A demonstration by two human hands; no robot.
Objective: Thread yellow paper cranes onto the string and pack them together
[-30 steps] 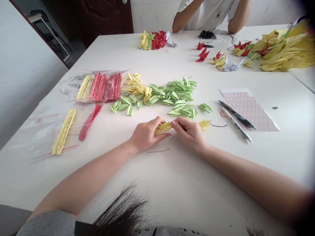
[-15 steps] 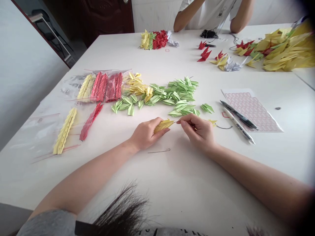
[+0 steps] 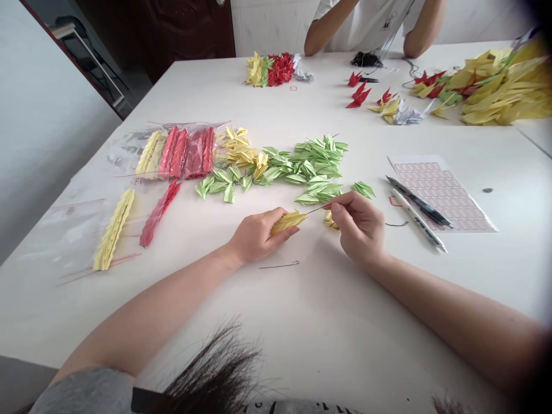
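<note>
Yellow paper crane (image 3: 288,222): folded, pointed; tip aims right, long axis runs low-left to up-right.
L hand (image 3: 256,234): fingers clamped on crane.
R hand (image 3: 360,227): fingers pinched on thin wire (image 3: 318,210), end just by crane tip.

We list, along the far side, a white tiled wall (image 3: 271,29) and a dark brown wooden door (image 3: 185,34) with a pale handle at its top edge. To the left we note a plain pale wall (image 3: 47,138), a grey floor (image 3: 133,86), and a dim metal-legged piece of furniture (image 3: 81,40), type unclear. A long white table (image 3: 194,98) fills the room's centre, under soft, even light.
</note>
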